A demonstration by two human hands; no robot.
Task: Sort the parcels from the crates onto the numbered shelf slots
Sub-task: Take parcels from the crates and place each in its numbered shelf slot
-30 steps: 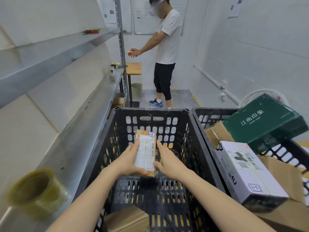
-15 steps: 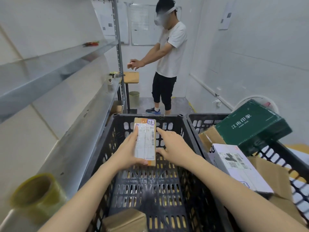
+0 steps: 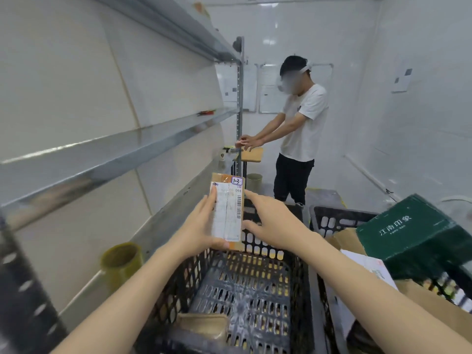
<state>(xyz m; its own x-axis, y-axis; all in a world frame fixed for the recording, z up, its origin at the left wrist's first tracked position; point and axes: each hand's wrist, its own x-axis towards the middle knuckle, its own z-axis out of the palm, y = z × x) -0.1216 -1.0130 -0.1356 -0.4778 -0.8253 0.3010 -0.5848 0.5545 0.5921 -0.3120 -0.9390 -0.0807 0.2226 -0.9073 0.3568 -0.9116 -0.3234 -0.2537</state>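
A small flat cardboard parcel (image 3: 228, 208) with a white shipping label and a tag reading "1-3" is held upright above the black crate (image 3: 245, 284). My left hand (image 3: 201, 226) grips its left edge, thumb under the lower corner. My right hand (image 3: 268, 221) holds the right edge with thumb and fingers. Inside the crate, near its front, lies another brown parcel (image 3: 204, 325). The metal shelf (image 3: 107, 154) runs along the left wall.
A yellowish tape roll (image 3: 122, 261) sits on the lower shelf board at left. A second crate (image 3: 339, 221) at right holds a green box (image 3: 413, 231), a white box and cardboard parcels. A person in a white shirt (image 3: 301, 134) stands ahead by a small wooden table.
Both hands have lifted the parcel up out of the crate, from near its back wall to above its rim. My view has tilted upward, showing more of the shelf.
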